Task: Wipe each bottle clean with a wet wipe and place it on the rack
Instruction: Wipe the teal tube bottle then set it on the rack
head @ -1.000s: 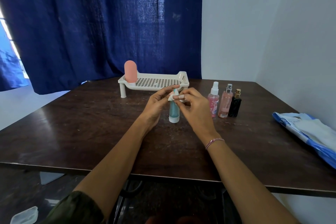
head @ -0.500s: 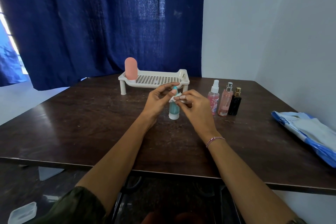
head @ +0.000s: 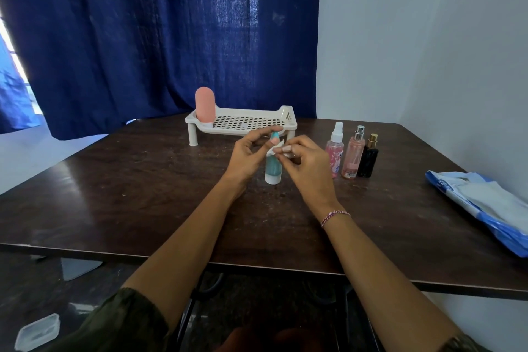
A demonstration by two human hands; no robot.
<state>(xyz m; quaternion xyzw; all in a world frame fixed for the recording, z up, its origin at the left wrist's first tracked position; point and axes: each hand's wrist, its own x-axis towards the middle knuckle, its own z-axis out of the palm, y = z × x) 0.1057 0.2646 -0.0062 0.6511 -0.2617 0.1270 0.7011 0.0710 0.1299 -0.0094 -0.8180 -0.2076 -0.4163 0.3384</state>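
Teal bottle (head: 273,170): upright on the table (head: 143,194), between both sets of fingers.
Left hand (head: 245,156): fingertips pinching the bottle's top.
Right hand (head: 307,164): fingers curled, pinching a wipe (head: 275,150) against the bottle's upper part.
Rack (head: 248,123): just beyond the fingers, with a pink bottle (head: 205,104) standing at its left end.
Three spray bottles (head: 354,153): right of the right-hand fingers.

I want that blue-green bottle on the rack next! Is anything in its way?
Nothing visible blocks it. The blue-green bottle is just in front of the rack, and only the pink bottle stands on the rack, at its left end.
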